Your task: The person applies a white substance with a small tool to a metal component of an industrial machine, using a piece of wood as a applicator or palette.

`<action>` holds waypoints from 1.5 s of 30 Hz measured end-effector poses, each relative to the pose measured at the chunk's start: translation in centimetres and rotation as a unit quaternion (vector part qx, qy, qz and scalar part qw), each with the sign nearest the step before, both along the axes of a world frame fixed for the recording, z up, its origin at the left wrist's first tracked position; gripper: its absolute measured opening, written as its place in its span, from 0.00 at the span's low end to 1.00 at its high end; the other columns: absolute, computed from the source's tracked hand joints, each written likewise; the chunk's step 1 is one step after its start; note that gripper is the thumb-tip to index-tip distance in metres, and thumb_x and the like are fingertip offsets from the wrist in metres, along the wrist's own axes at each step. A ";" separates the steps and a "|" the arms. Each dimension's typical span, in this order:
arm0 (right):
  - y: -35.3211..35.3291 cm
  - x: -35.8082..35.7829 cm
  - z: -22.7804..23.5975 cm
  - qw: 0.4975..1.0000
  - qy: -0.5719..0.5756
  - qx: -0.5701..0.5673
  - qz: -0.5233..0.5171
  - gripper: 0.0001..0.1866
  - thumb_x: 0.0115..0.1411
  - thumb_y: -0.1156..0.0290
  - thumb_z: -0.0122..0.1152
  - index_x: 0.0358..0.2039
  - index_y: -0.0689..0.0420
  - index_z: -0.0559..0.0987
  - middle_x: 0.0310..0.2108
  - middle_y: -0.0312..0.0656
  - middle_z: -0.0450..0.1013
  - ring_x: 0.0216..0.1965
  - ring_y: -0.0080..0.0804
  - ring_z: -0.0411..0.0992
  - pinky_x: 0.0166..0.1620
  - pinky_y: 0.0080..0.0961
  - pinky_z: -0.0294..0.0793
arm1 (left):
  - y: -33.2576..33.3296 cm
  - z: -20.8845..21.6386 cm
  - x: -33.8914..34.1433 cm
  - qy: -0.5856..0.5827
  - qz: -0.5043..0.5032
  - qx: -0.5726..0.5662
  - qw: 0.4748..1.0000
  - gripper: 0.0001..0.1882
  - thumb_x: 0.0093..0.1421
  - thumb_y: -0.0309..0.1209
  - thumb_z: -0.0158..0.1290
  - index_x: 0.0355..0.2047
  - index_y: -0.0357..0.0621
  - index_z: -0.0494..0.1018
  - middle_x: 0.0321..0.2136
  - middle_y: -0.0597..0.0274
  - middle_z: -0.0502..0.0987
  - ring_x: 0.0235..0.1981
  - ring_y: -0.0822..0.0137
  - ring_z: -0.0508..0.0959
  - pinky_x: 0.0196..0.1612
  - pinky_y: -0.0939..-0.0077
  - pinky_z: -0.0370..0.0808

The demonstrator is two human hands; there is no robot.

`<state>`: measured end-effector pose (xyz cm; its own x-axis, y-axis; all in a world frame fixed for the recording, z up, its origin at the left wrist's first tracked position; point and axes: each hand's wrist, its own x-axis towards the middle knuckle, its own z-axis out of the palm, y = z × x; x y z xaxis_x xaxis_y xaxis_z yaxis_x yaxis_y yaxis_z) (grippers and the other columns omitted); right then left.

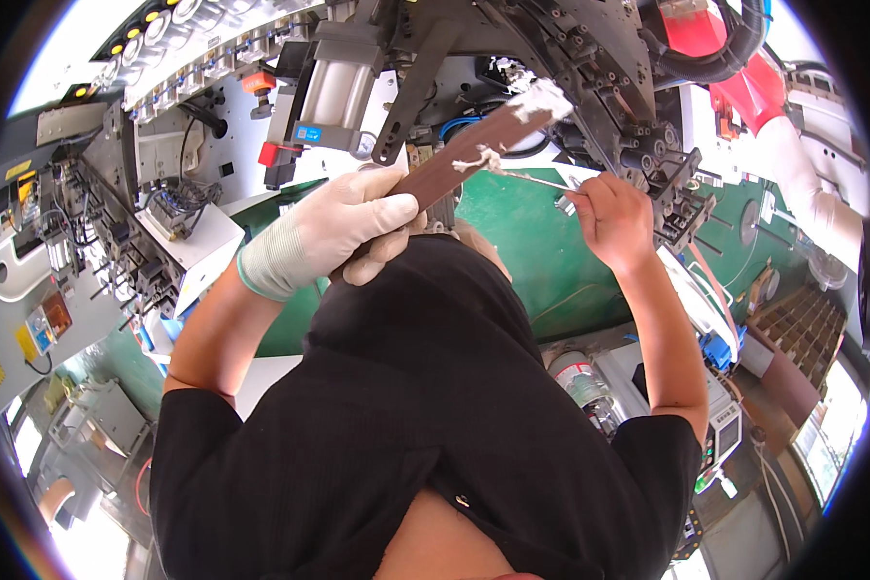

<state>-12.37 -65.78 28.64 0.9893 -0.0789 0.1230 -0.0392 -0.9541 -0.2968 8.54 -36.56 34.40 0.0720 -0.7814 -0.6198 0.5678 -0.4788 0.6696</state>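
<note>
We saw a white knitted cloth glove on the left hand [324, 232], matt and ribbed at the cuff. The brown strip [474, 150] it held looked like matt wood, daubed with rough white paste at its end. The right hand [614, 217] was bare, holding a thin shiny metal rod [536, 180]. The green panel [522, 242] looked smooth, painted. The shirt [425, 416] was black matt cloth.

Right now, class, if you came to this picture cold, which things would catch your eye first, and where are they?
First, the white-gloved left hand at centre, gripping a brown bar smeared with white paste at its upper end. Just right of it, the bare right hand holds a thin metal tool to the paste. Behind both stand dark machine parts over a green plate.
</note>
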 end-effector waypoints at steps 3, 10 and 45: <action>0.5 1.0 0.8 1.000 -0.002 -0.023 -0.005 0.10 0.60 0.68 0.67 0.26 0.56 0.76 0.22 0.41 0.71 0.22 0.45 0.72 0.25 0.37 0.71 | 0.3 -1.1 -0.6 0.153 0.073 -0.009 0.986 0.19 0.71 0.45 0.50 0.41 0.39 0.69 0.16 0.70 0.62 0.10 0.79 0.59 0.12 0.83 0.54; 0.0 1.8 4.2 0.976 0.157 -0.150 0.026 0.16 0.65 0.55 0.60 0.27 0.53 0.78 0.23 0.39 0.74 0.26 0.42 0.77 0.28 0.39 0.76 | 0.7 -1.3 -0.1 0.094 0.078 0.069 0.990 0.15 0.73 0.40 0.45 0.39 0.41 0.72 0.16 0.70 0.65 0.10 0.78 0.61 0.14 0.82 0.57; 8.6 6.3 0.7 0.576 0.067 0.805 -0.127 0.21 0.76 0.56 0.44 0.39 0.61 0.76 0.16 0.25 0.55 0.16 0.12 0.48 0.19 0.17 0.48 | -4.2 -0.4 -1.4 -0.288 0.210 -0.008 0.934 0.09 0.73 0.29 0.44 0.45 0.37 0.71 0.23 0.67 0.73 0.18 0.80 0.69 0.23 0.83 0.69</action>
